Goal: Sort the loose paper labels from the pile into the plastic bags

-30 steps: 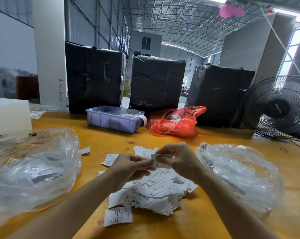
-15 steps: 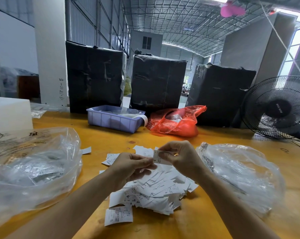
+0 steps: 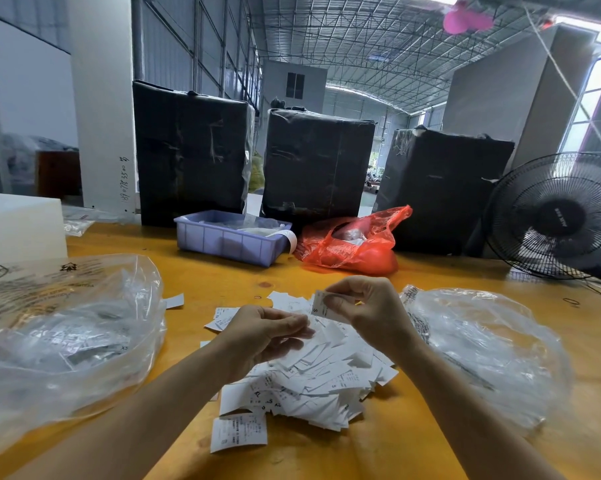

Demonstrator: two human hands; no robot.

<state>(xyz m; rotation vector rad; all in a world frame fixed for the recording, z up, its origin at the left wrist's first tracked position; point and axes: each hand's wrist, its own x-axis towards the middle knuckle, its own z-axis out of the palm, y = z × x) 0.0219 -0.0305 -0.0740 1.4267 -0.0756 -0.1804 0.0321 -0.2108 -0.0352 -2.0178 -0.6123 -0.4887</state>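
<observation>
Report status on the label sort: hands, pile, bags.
Right hand pinches one label marked S above the pile. Left hand curled over the pile, grip unclear. Clear bags left and right, unobstructed.

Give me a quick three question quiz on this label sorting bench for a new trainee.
1. True or false: the right hand pinches a label.
2. What lies under both hands? A) pile of labels B) scissors C) tape
3. Fill in: the clear bags lie on both sides of the ___.

Key: 1 true; 2 A; 3 pile.
</observation>
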